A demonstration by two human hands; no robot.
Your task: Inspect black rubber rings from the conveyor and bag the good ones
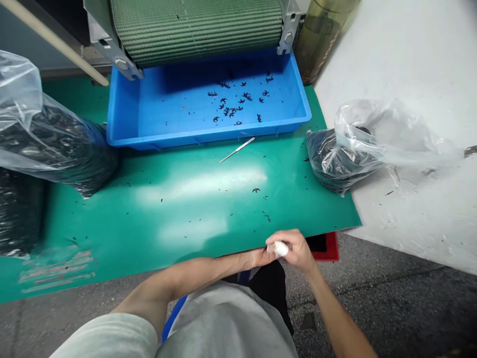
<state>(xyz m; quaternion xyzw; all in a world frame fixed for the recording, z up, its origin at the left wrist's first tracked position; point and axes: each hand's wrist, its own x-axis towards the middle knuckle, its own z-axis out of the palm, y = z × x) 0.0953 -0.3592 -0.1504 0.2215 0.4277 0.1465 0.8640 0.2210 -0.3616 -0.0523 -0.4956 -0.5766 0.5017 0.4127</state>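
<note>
Both hands meet at the front edge of the green tabletop [208,199], just above my lap. My right hand [298,248] is closed, with its fingers curled around a small white piece [281,248] that looks like a finger cot. Reaching in from the left, my left hand [262,257] touches the right one at this white piece. Its fingers are mostly hidden, so I cannot tell how they are bent. On the tabletop beyond lie tweezers [238,149] and a small black part [256,190].
A blue tray [208,135] with several small black parts stands under a green conveyor belt [201,35]. Clear bags of black parts flank it, one bag [74,144] left and another bag [341,154] right. A red bin [331,248] shows below the table edge.
</note>
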